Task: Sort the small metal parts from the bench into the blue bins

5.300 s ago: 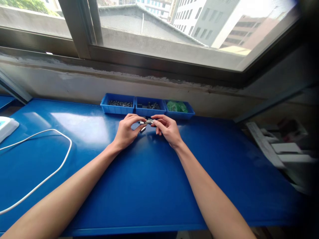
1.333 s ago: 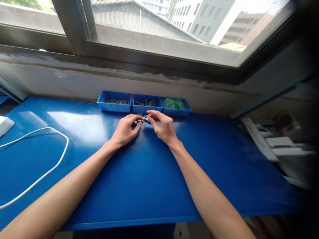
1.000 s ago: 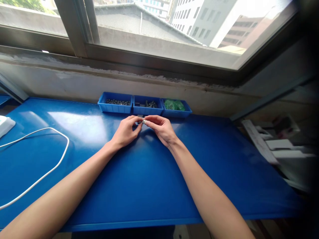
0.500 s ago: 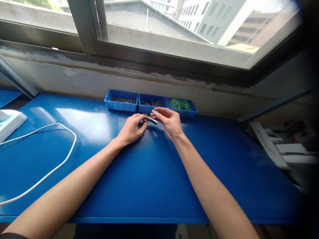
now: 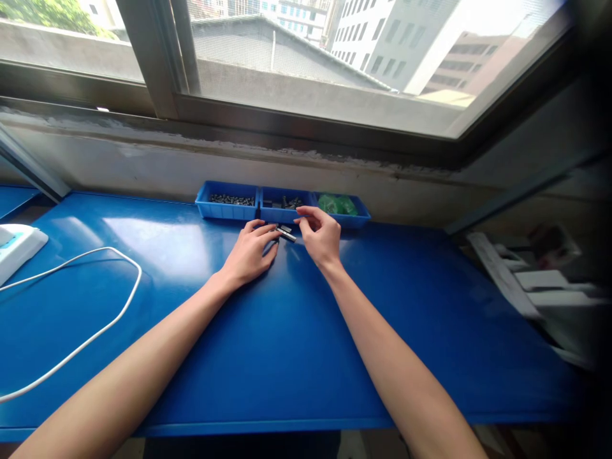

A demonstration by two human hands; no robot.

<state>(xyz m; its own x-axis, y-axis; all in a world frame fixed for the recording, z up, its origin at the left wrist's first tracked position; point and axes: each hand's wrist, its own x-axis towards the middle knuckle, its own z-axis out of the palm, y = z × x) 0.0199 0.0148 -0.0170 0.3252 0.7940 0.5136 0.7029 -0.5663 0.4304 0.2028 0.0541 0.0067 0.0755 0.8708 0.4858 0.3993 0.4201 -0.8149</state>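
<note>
Small shiny metal pieces with dark edges [image 5: 287, 234] lie close together at the middle of the blue table, just in front of the bins. My left hand [image 5: 251, 254] rests beside them with its fingers spread, the index fingertip at their left end. To the right of the pieces, my right hand [image 5: 321, 237] is raised a little, thumb and index finger brought together. Whatever is between those fingertips is too small to make out. The exact kind of the metal pieces cannot be told.
Three joined blue bins line the wall: a left bin [image 5: 227, 211] of small metal parts, a middle bin [image 5: 282, 214] of dark parts, and a right bin [image 5: 351, 221] with green plastic bags [image 5: 337, 204]. At left, a white cable [image 5: 136, 280] curves near a white power strip [image 5: 23, 248].
My left fingers have loosened from the metal pieces, which now lie lower on the table. My right hand, which held a small pale piece half a second ago, has drawn slightly apart from them.
</note>
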